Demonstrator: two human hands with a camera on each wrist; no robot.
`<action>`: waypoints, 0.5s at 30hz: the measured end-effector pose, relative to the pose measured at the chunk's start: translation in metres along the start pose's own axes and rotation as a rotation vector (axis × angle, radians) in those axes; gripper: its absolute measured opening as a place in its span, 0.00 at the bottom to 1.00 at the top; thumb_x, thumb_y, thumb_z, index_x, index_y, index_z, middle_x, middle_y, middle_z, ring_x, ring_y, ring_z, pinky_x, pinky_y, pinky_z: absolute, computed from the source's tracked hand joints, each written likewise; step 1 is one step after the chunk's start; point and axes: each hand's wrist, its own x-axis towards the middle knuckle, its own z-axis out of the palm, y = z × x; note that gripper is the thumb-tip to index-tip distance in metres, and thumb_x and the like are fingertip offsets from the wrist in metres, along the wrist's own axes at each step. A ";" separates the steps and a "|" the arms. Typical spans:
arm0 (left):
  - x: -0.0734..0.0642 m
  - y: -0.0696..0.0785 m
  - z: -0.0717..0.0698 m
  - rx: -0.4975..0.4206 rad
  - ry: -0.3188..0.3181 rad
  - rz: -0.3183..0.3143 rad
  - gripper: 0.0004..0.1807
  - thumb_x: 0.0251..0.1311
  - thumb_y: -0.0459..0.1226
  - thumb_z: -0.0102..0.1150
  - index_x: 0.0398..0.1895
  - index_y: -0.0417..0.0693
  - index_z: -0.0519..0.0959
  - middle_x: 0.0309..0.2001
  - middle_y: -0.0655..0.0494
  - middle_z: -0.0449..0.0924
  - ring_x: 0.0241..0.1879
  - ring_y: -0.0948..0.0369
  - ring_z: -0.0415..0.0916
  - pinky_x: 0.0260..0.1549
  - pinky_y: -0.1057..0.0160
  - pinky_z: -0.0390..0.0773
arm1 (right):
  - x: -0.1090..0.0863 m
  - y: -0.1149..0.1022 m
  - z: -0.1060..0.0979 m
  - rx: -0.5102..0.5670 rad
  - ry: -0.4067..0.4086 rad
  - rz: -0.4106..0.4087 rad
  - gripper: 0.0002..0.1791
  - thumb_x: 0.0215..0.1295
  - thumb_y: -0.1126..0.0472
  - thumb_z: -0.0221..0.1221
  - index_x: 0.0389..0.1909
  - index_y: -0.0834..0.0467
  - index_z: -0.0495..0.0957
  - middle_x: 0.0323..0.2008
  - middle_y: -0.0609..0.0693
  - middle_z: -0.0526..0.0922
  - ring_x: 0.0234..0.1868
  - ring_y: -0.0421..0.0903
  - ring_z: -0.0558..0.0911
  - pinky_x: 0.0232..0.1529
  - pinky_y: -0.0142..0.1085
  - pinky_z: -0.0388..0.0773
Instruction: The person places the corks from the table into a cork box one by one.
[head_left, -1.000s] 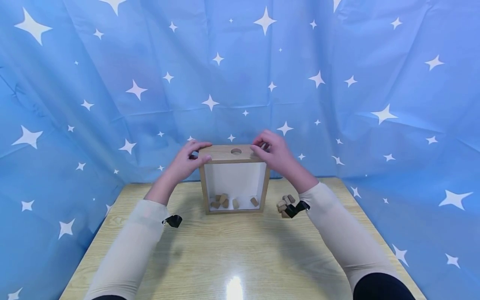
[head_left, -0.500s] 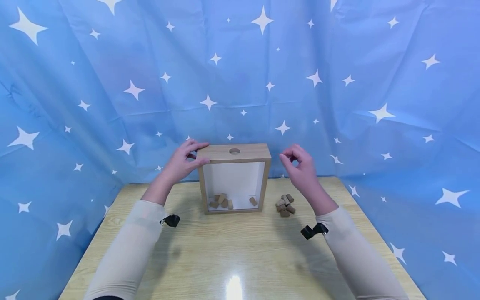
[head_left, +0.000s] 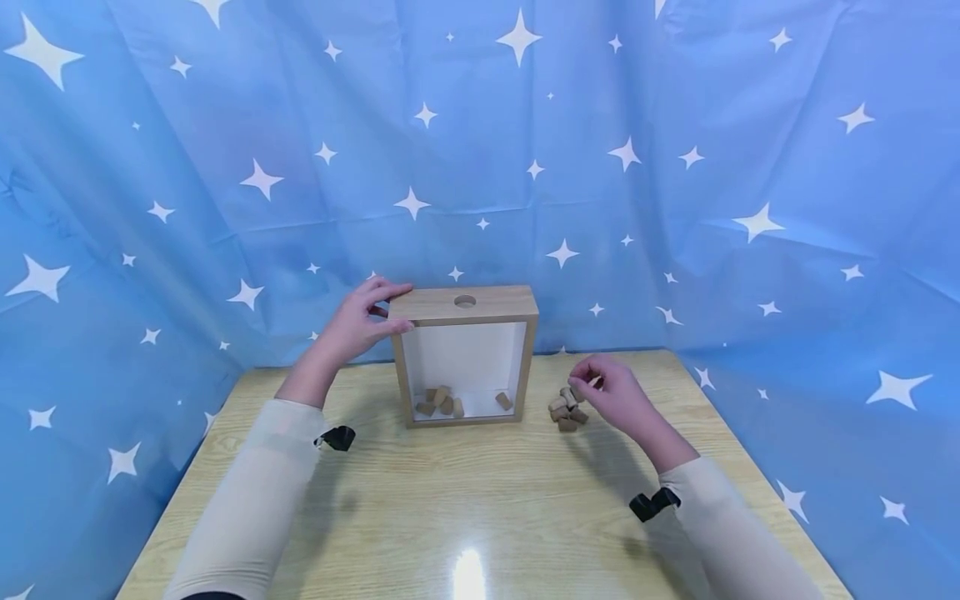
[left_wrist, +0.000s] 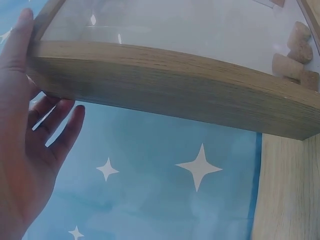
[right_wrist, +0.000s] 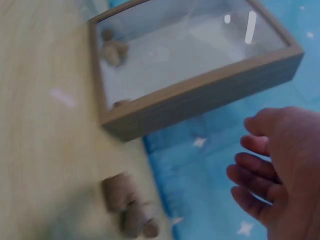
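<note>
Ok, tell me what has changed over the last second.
The right hand has moved right and down from the wooden box's top to the pile of brown pieces. Inside, one piece has shifted left toward the cluster. The left hand still grips the box's upper left corner.

Right hand [head_left: 617, 397] down at cork pile [head_left: 567, 424].
Was at box [head_left: 495, 302] top a second ago; one cork [head_left: 458, 407] inside shifted left.

Near the far edge of the table [head_left: 450, 492], the right hand [head_left: 618, 396] partly hides the loose corks [head_left: 566, 422]; contact is unclear. The right wrist view blurs them; the left crops the box [left_wrist: 170, 82].
</note>
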 end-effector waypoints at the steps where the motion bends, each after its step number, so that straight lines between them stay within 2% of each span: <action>1: 0.000 0.000 0.000 0.001 -0.003 -0.002 0.38 0.69 0.46 0.79 0.81 0.54 0.76 0.61 0.50 0.73 0.57 0.50 0.71 0.64 0.42 0.80 | -0.002 0.004 0.003 -0.008 -0.020 0.005 0.04 0.81 0.61 0.67 0.47 0.58 0.86 0.43 0.49 0.85 0.43 0.47 0.83 0.43 0.40 0.82; 7: -0.001 -0.001 0.000 -0.005 -0.006 -0.017 0.40 0.68 0.49 0.79 0.82 0.56 0.75 0.66 0.50 0.73 0.62 0.49 0.71 0.66 0.39 0.79 | -0.017 0.026 0.020 -0.068 -0.107 0.027 0.05 0.77 0.66 0.68 0.49 0.61 0.86 0.45 0.51 0.85 0.47 0.50 0.83 0.43 0.42 0.82; 15: -0.001 0.000 0.001 -0.034 0.010 -0.045 0.40 0.66 0.50 0.81 0.81 0.59 0.77 0.66 0.53 0.73 0.63 0.49 0.74 0.65 0.43 0.81 | -0.032 0.042 0.038 -0.095 -0.111 0.005 0.09 0.70 0.68 0.74 0.47 0.61 0.87 0.42 0.52 0.84 0.44 0.50 0.84 0.45 0.44 0.84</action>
